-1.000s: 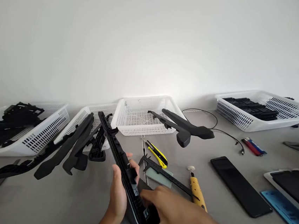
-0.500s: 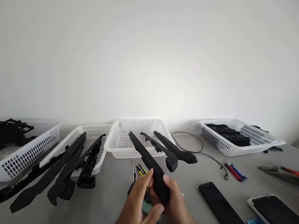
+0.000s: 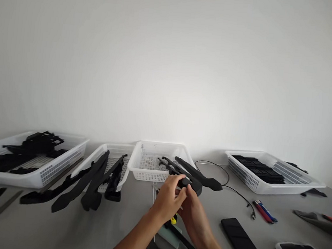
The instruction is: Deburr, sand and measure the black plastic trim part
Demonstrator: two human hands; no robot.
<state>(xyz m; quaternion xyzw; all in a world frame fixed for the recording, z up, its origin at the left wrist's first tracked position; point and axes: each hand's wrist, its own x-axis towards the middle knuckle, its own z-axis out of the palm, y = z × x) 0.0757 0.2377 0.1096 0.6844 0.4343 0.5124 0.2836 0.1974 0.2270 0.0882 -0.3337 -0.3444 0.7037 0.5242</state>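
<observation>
My left hand [image 3: 167, 198] and my right hand [image 3: 194, 213] are close together in front of the middle white basket [image 3: 145, 176]. Their fingers close around the near end of a long black plastic trim piece [image 3: 184, 182], whose far end points over the basket. Fingers and overlapping parts hide some of its outline. Beside it, a second black trim piece [image 3: 207, 181] leans on the basket rim with its wide end toward me. Below my hands lie a pale green object [image 3: 169, 237] and something yellow [image 3: 173, 219], both partly covered.
Black trim pieces [image 3: 80, 186] jut from another white basket on the left. A far-left basket [image 3: 62, 165] and a right basket [image 3: 294, 190] hold black parts. A cable [image 3: 236, 190], red and blue items [image 3: 265, 211] and a black slab [image 3: 244, 243] lie right.
The trim piece has moved forward from near my body to the middle basket, and both hands went with it. The view has shifted, showing more of the left side.
</observation>
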